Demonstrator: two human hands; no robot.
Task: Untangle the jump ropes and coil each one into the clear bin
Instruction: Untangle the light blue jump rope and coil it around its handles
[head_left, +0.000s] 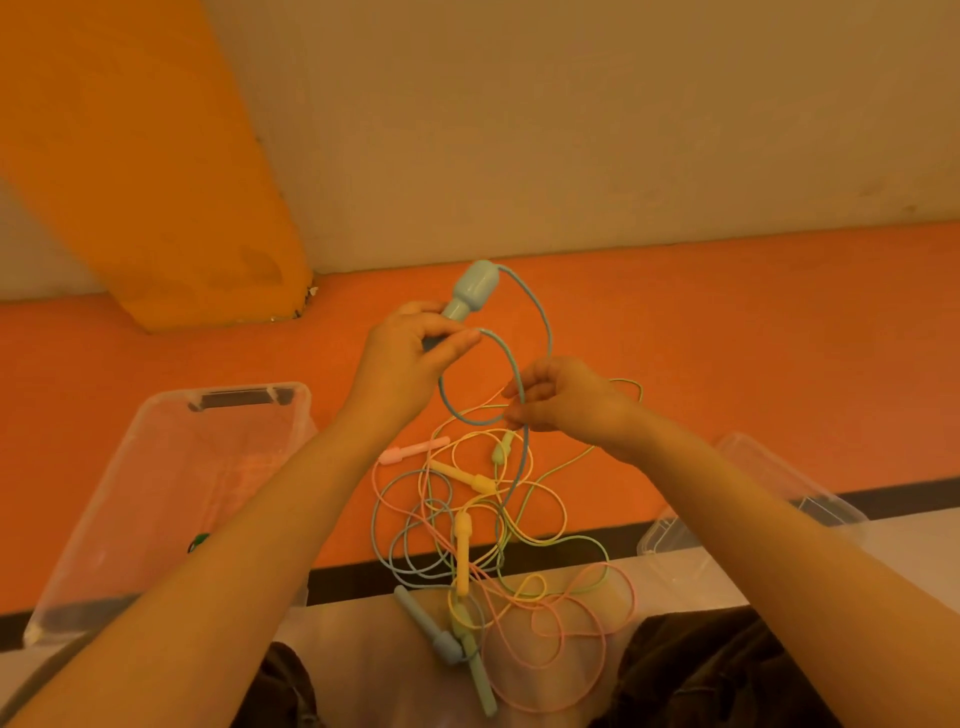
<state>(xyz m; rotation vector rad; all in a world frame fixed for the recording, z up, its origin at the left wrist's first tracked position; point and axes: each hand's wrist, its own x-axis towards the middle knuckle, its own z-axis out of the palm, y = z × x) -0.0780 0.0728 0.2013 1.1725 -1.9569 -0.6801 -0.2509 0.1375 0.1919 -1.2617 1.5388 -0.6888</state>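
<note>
My left hand (410, 358) grips a pale blue jump-rope handle (470, 290), raised above the floor. Its blue cord (540, 322) loops down from the handle tip to my right hand (563, 395), which pinches the cord. Below both hands lies a tangled pile of ropes (493, 525) in pink, yellow, green and blue. In the pile I see a pink handle (413, 450), two yellow handles (465, 476), a green handle (503, 448) and a second blue handle (428, 629). The clear bin (171, 467) stands at the left, apart from the pile.
A clear plastic lid or second container (753, 499) lies at the right. The floor is orange with a dark stripe (883, 499) and a pale strip near me. An orange pillar (171, 171) rises at the back left against a beige wall.
</note>
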